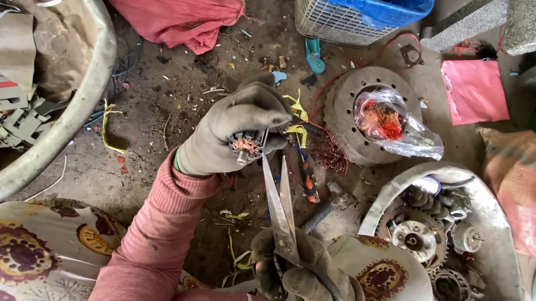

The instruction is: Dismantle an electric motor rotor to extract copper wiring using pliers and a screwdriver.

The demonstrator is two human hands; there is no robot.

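Both hands, the left hand [235, 130] and the right hand [305, 276], wear thick, dirty grey-brown work gloves, a green band showing at the left cuff, over long ribbed pink sleeves [155, 240], with cream trousers [26, 251] patterned in dark red and yellow.

A clear plastic bag [399, 125] (orange-red wire inside) lies right of centre on a round metal disc [354, 114]. A flat pink packet [475, 91] sits upper right.
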